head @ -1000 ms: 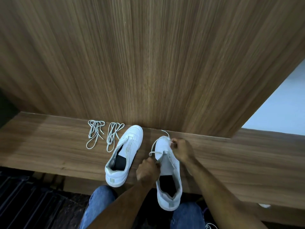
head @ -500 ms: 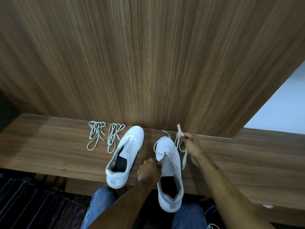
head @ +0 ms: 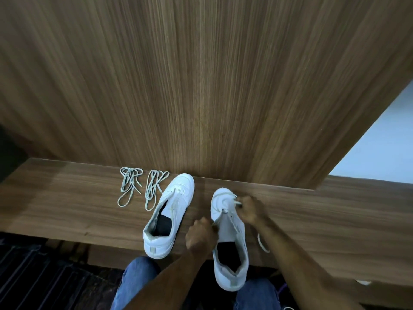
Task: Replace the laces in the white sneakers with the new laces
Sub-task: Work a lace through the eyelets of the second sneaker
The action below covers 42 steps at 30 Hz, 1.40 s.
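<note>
Since half a second ago the right hand [head: 249,209] has dropped back from up by the wall down onto the toe end of the right sneaker [head: 228,238], so the old lace [head: 225,198] isn't stretched up in the air anymore. Left hand [head: 200,236] hasn't really budged.

Around the action: a wooden bench [head: 324,220] runs across, with a tall wood panel [head: 201,86] rising right behind it. Left sneaker [head: 169,215] sits at about 9 o'clock from the right one, toe almost touching the panel, heel out at the bench's front edge, its lace still in. Two new laces [head: 143,189] lie in loose bundles side by side at roughly 10 o'clock from the left sneaker, well apart from both hands. Knees in blue jeans [head: 136,283] show at 6 o'clock, below the bench. Nothing's blocking either shoe except the hands themselves.

Right sneaker is on the bench, toe at 12, heel hanging out over the front edge. Right hand sits at its 1 o'clock, fingertips pinched on the old lace near the lowest eyelets. Left hand is at the shoe's 9 o'clock, fingers curled, gripping the side by the eyelets. A loose bit of lace [head: 262,242] lies on the bench at the shoe's 3 o'clock, under the right forearm.
</note>
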Tool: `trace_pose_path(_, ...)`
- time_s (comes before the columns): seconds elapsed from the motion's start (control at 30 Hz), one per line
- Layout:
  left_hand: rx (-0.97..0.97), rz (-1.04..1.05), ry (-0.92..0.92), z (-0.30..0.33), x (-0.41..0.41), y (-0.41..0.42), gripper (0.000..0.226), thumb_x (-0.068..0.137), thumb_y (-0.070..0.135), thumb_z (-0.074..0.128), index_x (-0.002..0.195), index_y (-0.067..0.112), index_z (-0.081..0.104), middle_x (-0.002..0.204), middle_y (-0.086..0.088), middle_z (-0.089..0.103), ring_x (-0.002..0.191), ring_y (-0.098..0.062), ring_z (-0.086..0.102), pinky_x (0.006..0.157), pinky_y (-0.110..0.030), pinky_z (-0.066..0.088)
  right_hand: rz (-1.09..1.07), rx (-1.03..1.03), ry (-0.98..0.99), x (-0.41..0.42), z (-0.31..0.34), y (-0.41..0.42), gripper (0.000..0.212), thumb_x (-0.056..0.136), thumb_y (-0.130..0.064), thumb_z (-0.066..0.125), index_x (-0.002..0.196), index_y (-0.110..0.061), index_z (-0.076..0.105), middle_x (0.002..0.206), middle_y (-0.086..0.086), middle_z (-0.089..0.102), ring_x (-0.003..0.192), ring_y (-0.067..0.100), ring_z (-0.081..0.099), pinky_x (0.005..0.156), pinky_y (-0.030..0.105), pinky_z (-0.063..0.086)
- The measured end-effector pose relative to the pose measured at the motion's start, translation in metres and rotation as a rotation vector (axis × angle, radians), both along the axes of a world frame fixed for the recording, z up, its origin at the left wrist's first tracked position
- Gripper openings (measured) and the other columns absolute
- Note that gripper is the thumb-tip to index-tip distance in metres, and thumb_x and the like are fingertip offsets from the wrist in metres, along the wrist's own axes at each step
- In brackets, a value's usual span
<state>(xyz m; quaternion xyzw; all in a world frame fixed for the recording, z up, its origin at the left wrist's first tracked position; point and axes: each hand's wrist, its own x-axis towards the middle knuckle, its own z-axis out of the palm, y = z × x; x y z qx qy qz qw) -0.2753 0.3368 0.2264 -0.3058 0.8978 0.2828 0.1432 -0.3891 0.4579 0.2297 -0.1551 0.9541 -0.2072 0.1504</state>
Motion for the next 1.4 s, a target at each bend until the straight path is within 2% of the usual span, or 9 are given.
trace_pose_path(0.23,-0.004,-0.019,-0.003,-0.001,-0.001,-0.001,0.036,0.095,0.037,0.048,0.120,0.010,0.050,0.131,-0.010,0.053,0.124,-0.030,0.050,0.099,-0.037,0.040,0.001,0.112,-0.022,0.010,-0.016,0.002,0.019,0.083,-0.025,0.055,0.082,-0.010,0.067,0.096,0.009,0.070,0.092,0.030,0.065,0.065,0.027,0.044)
trace_pose_path(0.37,-0.008,-0.017,0.000,0.000,-0.001,-0.002,0.037,0.095,0.037,0.049,0.120,0.010,0.051,0.132,-0.010,0.053,0.124,-0.029,0.051,0.099,-0.036,0.041,-0.185,-0.392,-0.185,0.003,0.012,0.007,0.018,0.090,-0.013,0.058,0.073,-0.017,0.065,0.072,0.002,0.062,0.069,0.018,0.059,0.055,0.023,0.038)
trace_pose_path(0.6,-0.001,-0.014,0.005,0.001,-0.004,0.000,0.036,0.091,0.033,0.051,0.118,0.010,0.055,0.130,-0.010,0.056,0.121,-0.031,0.054,0.097,-0.037,0.043,-0.415,-1.545,-0.374,-0.013,0.081,0.024,0.017,0.099,-0.009,0.044,0.094,-0.010,0.060,0.083,0.005,0.070,0.080,0.021,0.069,0.076,0.034,0.056)
trace_pose_path(0.67,0.006,-0.008,0.008,0.001,-0.004,0.000,0.036,0.091,0.033,0.052,0.118,0.010,0.055,0.130,-0.010,0.056,0.122,-0.031,0.053,0.097,-0.038,0.043,-0.438,-1.481,-0.365,-0.012,0.085,0.018,0.015,0.100,-0.015,0.045,0.096,-0.010,0.059,0.071,0.005,0.066,0.061,0.019,0.065,0.062,0.032,0.057)
trace_pose_path(0.77,0.001,-0.003,0.000,0.001,-0.003,-0.001,0.037,0.092,0.035,0.050,0.120,0.011,0.053,0.132,-0.010,0.054,0.124,-0.030,0.051,0.099,-0.037,0.041,-0.417,-1.020,-0.234,-0.008,0.063,0.002,0.016,0.097,-0.023,0.054,0.098,-0.010,0.063,0.063,-0.001,0.049,0.049,0.008,0.043,0.045,0.022,0.039)
trace_pose_path(0.93,0.013,-0.008,0.000,-0.001,-0.002,-0.003,0.040,0.093,0.039,0.050,0.122,0.011,0.051,0.133,-0.010,0.052,0.126,-0.030,0.049,0.101,-0.037,0.040,-0.116,-0.247,-0.014,0.005,-0.009,-0.006,0.019,0.094,-0.015,0.051,0.089,-0.009,0.068,0.080,0.006,0.068,0.072,0.019,0.060,0.062,0.025,0.035)
trace_pose_path(1.03,-0.001,-0.025,0.010,-0.001,-0.002,-0.002,0.037,0.093,0.036,0.051,0.120,0.010,0.053,0.131,-0.010,0.054,0.124,-0.030,0.051,0.099,-0.037,0.042,-0.152,-0.258,-0.063,0.016,-0.026,0.001,0.021,0.090,-0.008,0.050,0.085,-0.005,0.070,0.081,0.012,0.071,0.069,0.014,0.059,0.055,0.027,0.035)
trace_pose_path(1.17,-0.043,-0.082,0.061,0.002,-0.006,0.001,0.033,0.094,0.033,0.049,0.115,0.009,0.057,0.126,-0.012,0.058,0.120,-0.032,0.054,0.094,-0.037,0.044,-0.241,-0.428,-0.034,0.014,-0.018,0.011,0.037,0.091,-0.008,0.054,0.054,-0.017,0.052,0.050,-0.005,0.048,0.047,-0.003,0.038,0.048,0.018,0.029)
trace_pose_path(1.4,-0.091,-0.076,0.108,0.006,-0.043,-0.010,0.035,0.097,0.035,0.046,0.118,0.008,0.052,0.126,-0.012,0.056,0.119,-0.031,0.053,0.095,-0.039,0.042,-0.338,-0.589,-0.028,0.001,-0.005,0.034,0.035,0.092,-0.015,0.060,0.059,-0.025,0.059,0.046,-0.019,0.053,0.053,0.004,0.043,0.056,0.027,0.036)
